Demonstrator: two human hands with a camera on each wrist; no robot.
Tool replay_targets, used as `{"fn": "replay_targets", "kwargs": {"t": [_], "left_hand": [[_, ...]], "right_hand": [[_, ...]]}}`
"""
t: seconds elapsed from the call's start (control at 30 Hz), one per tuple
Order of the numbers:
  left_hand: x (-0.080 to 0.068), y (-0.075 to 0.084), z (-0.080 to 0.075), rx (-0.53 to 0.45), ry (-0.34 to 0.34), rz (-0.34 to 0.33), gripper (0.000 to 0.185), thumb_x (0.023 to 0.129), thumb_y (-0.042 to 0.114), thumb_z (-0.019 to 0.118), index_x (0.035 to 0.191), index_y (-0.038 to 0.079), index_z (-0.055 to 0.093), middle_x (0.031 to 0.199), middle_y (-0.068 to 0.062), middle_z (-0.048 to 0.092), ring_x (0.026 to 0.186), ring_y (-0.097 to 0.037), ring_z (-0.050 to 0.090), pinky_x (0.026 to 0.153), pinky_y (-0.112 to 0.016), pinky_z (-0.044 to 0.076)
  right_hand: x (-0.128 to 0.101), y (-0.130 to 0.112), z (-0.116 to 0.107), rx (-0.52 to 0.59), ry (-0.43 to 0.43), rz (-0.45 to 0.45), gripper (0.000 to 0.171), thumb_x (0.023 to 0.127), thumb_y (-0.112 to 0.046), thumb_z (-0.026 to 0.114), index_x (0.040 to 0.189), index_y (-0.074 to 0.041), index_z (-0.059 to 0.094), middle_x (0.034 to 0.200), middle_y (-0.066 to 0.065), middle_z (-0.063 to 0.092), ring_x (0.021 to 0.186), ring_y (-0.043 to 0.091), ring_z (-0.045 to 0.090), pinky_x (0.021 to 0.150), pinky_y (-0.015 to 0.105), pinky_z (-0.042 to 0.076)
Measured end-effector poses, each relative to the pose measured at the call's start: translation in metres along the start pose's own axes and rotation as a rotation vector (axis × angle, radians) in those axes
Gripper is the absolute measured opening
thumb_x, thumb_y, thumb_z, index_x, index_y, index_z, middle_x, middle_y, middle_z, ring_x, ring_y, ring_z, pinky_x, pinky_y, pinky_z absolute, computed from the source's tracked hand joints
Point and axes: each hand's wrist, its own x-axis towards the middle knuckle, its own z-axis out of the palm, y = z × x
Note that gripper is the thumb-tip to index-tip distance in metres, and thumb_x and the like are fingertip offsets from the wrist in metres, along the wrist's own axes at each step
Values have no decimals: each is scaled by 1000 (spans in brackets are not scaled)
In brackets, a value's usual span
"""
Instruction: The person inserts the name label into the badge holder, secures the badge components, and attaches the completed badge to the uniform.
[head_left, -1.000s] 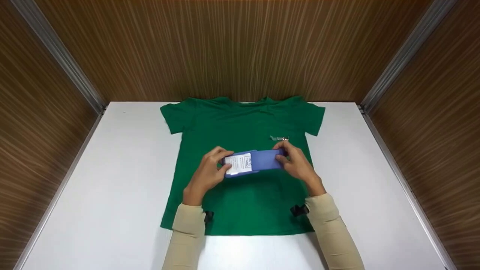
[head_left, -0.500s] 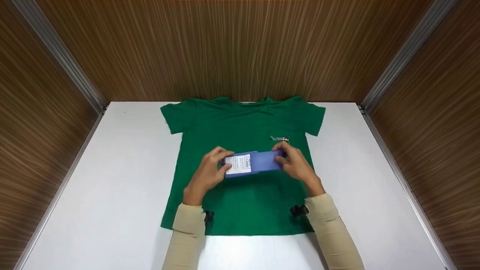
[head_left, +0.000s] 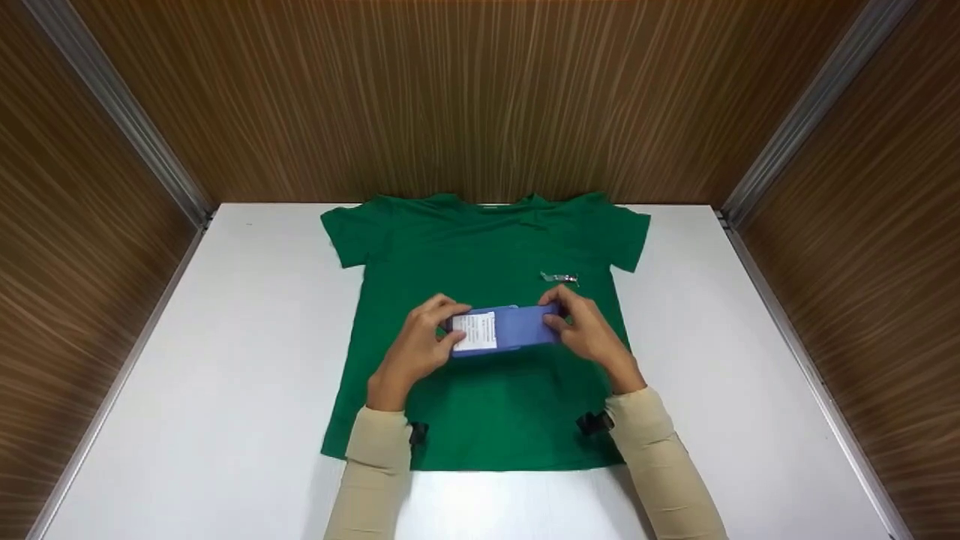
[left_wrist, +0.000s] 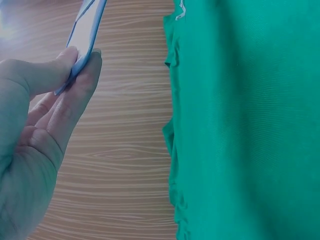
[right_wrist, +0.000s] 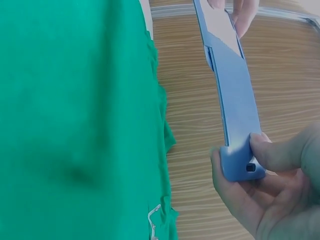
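Blue card sleeve [head_left: 517,328] is shortening: right hand [head_left: 589,334] and left hand [head_left: 416,346], both gripping its ends, are pushing the white card [head_left: 476,332] further in, over the green T-shirt [head_left: 487,247].

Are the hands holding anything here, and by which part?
Yes. Both hands hold a blue card holder above the green T-shirt: the left hand pinches the white card end, and the right hand grips the opposite blue end.

Green shirt [head_left: 480,247]; blue holder [head_left: 517,328]; white table [head_left: 225,360]; wood-grain walls [head_left: 480,97].
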Motion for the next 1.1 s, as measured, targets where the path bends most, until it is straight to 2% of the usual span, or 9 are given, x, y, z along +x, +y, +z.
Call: {"fn": "replay_targets", "kwargs": {"t": [0.17,0.43,0.77,1.1], "left_hand": [[0,1,0,-19,2,6,32,95,4,72,127,1,71,119,-14,66,100,-23,62,89,-43,58],[0,0,0,-20,-6,-5,34,95,4,73,128,1,70,120,-14,65,99,-23,61,83,-40,61],[-1,1,0,-23,-14,-19,33,95,3,72,128,1,70,121,-15,65,104,-25,61,93,-46,58],[0,2,0,-16,-9,-17,32,95,4,72,127,2,71,120,-14,65,104,-25,61,95,-46,57]], "right_hand": [[0,0,1,9,3,-2,13,100,5,59,112,0,62,100,18,66,85,21,57,75,29,49],[-1,0,3,5,11,-9,13,99,6,60,111,1,61,102,19,67,85,21,58,75,29,49],[-1,-3,6,-18,-2,1,13,100,4,60,113,0,62,99,18,67,83,21,58,75,29,49],[-1,-10,9,-14,-12,2,12,101,2,59,113,0,61,100,18,67,84,21,58,74,27,49]]}}
